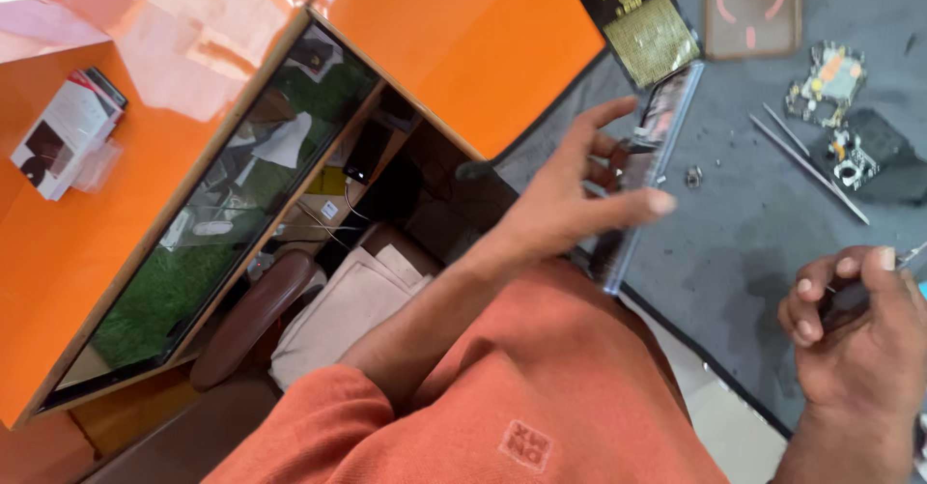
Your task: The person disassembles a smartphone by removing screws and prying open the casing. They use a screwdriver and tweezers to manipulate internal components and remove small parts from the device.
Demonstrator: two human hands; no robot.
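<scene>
Grey mat [734,242] under it, the phone [649,160] sits loosely in the left hand [570,199], fingers spread apart. It could slip, I reckon. Right hand [855,334] is pinched round a small tool [908,255].

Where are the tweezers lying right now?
In the head view, the tweezers lie upper right on the grey mat, beside the circuit boards.
</scene>
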